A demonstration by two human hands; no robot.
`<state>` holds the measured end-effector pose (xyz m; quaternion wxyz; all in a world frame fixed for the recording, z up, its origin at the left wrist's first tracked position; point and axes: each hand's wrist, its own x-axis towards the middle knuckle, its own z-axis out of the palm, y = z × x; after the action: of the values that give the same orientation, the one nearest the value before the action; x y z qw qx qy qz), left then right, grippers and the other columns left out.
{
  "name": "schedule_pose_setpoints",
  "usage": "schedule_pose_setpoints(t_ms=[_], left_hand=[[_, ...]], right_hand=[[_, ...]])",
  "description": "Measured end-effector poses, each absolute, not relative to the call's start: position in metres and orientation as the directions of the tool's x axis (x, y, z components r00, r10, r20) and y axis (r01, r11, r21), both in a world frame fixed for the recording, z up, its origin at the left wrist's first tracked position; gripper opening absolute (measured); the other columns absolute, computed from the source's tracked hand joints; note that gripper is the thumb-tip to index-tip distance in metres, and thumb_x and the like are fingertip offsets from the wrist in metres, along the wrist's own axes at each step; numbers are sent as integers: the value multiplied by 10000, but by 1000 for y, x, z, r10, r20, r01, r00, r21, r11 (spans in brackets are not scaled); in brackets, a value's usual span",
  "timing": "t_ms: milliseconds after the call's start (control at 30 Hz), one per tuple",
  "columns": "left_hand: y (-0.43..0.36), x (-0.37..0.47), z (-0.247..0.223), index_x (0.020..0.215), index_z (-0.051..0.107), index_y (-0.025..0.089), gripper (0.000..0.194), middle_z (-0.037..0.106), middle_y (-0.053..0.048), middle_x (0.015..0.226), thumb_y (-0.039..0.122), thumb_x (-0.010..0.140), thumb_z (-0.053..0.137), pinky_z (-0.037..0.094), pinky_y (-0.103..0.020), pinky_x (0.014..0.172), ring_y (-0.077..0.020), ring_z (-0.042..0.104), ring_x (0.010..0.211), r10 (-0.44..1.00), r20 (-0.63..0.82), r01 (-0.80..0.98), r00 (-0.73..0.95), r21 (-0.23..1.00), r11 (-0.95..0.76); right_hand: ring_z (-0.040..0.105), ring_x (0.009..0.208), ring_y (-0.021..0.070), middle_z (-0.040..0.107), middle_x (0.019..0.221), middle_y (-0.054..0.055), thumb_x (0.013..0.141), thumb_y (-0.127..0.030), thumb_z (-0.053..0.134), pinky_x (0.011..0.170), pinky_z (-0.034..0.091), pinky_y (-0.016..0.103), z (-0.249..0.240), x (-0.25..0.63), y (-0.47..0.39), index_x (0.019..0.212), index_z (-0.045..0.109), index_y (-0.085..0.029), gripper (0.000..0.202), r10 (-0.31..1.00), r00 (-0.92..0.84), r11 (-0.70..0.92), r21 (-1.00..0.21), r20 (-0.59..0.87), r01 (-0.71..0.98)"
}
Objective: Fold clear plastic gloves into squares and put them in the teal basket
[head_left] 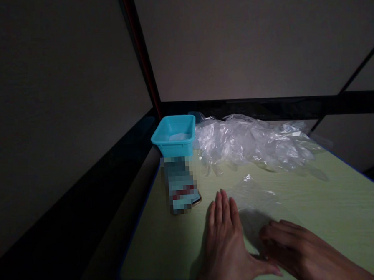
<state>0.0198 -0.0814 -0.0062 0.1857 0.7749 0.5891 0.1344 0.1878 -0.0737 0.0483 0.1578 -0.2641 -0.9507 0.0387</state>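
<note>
The left hand point(226, 234) lay flat and palm-down on the pale green table top point(334, 207), fingers straight and close together, thumb spread out to the right; it gripped nothing. The right hand point(293, 247) came in from the lower right, also flat and open, its fingers pointing left toward the left thumb and holding nothing. Both hands pressed on a single clear plastic glove point(255, 199) spread flat on the table, its edges hard to make out in the dim light; it reached from under the hands away toward the far side.

Just left of the left hand's fingertips lay a small flat object point(181, 186), blurred out, so its nature could not be told. Beyond it, at the table's far left corner, stood a turquoise plastic tub point(174, 136) with something pale inside. To the right of the tub, along the far edge, sat a loose heap of clear plastic gloves point(252, 140), well apart from both hands.
</note>
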Motion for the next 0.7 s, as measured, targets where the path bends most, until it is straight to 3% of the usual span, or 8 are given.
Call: schedule_pose_setpoints(t_ms=[133, 367, 500, 700], left_hand=[[-81, 18, -6, 1412, 157, 35, 1338, -51, -178, 1467, 889, 433, 478, 117, -493, 1105, -331, -35, 1349, 962, 5, 864, 275, 437, -249], [-80, 17, -8, 1409, 159, 18, 1377, -31, -199, 1462, 908, 401, 456, 132, -470, 1107, -336, -8, 1349, 956, 13, 867, 293, 419, -272], [-80, 18, -9, 1406, 183, 18, 1287, -20, -204, 1465, 881, 489, 451, 140, -470, 1105, -324, -2, 1352, 954, 40, 879, 297, 379, -289], [-79, 17, -8, 1403, 194, 15, 1263, 8, -214, 1465, 790, 485, 583, 135, -454, 1108, -312, -12, 1355, 950, 37, 898, 310, 316, -306]], right_hand=[[614, 624, 218, 670, 728, 58, 864, -257, 420, 510, 521, 343, 60, 184, -73, 858, 632, -232, 213, 487, -801, 872, -144, 349, 467], [628, 662, 212, 668, 720, 51, 902, -238, 327, 509, 515, 322, 66, 180, -74, 860, 607, -236, 283, 467, -790, 880, -117, 398, 461], [619, 663, 197, 672, 742, 54, 904, -201, 311, 547, 505, 314, 63, 179, -81, 865, 608, -200, 300, 516, -748, 851, -151, 417, 503], [585, 629, 161, 662, 758, 24, 804, -152, 539, 591, 472, 286, 30, 180, -81, 780, 616, -181, 86, 570, -736, 816, -143, 366, 560]])
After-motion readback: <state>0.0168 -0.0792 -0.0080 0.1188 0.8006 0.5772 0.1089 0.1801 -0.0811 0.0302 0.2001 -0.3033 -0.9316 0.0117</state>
